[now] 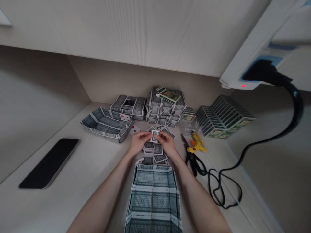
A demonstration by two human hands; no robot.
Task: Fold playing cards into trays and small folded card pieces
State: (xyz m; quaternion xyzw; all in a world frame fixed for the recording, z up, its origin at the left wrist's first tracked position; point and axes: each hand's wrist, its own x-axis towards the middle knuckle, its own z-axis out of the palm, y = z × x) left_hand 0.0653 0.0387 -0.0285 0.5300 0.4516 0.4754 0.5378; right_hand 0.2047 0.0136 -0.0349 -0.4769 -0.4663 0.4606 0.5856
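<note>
Between my two hands a playing card (155,136) is held up, its patterned back toward me. My left hand (139,142) pinches its left side with thumb and fingers. At its right side my right hand (167,142) grips it the same way. Loose playing cards (158,149) lie scattered face down beneath and around the hands, with a few red faces showing. Nearer to me, between my forearms, stands a long open box (152,191) built from playing cards. Whether more than one card is in my fingers is hard to see.
Behind are an open card tray (107,124), a card box with an opening (128,105) and stacked card boxes (165,108). To the right lie a yellow glue gun (197,144), black scissors (194,161), a black cord (239,161) and card packs (222,118). A phone (50,163) lies left.
</note>
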